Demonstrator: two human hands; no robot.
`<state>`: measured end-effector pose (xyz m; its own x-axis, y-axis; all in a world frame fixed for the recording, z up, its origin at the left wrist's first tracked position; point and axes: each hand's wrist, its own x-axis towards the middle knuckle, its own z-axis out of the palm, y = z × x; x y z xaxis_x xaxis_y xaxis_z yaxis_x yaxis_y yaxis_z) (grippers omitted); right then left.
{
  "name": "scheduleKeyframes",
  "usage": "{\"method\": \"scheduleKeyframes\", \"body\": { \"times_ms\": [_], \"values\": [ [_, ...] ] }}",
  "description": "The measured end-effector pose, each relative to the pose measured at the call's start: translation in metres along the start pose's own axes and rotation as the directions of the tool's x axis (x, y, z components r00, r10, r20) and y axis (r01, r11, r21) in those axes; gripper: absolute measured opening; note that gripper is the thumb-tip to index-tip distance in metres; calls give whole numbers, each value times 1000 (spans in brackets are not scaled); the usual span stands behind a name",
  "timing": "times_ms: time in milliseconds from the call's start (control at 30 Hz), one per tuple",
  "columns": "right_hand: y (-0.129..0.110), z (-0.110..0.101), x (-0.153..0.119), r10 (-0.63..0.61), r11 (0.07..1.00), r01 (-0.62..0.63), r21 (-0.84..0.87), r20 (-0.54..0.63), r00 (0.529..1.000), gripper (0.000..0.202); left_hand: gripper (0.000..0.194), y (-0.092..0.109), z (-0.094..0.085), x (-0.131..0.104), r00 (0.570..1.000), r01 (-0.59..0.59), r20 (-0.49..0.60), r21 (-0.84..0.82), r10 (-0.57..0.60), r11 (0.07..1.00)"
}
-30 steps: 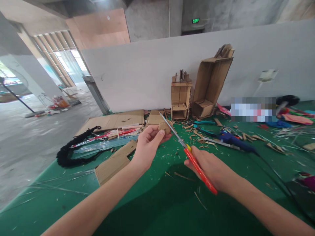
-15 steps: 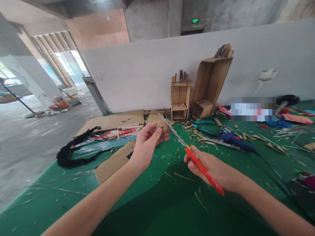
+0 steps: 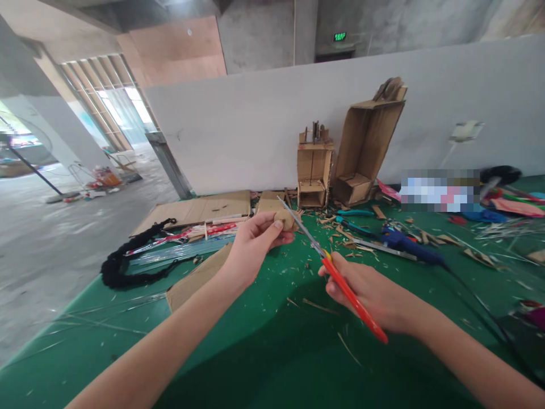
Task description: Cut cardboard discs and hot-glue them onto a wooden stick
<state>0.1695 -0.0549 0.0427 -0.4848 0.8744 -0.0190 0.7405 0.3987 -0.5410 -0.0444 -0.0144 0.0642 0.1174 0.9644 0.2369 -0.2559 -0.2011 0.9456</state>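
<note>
Disc [image 3: 281, 218] of cardboard, pinched between the left hand's [image 3: 254, 243] thumb and fingers, is held above the green table [image 3: 264, 324]. The right hand [image 3: 361, 284] grips the scissors [image 3: 334, 274] by the red handles, blades slanting up to the disc's right edge — I cannot tell if they touch. Scraps [image 3: 344, 233] lie beyond, near a small box [image 3: 309, 162]; a glue gun [image 3: 400, 244] lies farther right.
</note>
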Motion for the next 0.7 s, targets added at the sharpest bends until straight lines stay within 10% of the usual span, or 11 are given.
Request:
{"method": "scheduleKeyframes", "body": {
  "times_ms": [700],
  "values": [
    [-1, 4, 4, 60, 997, -60, -44, -6, 998, 32, 19, -1, -3, 1, 1000, 21, 9, 21, -21, 1000]
  ]
}}
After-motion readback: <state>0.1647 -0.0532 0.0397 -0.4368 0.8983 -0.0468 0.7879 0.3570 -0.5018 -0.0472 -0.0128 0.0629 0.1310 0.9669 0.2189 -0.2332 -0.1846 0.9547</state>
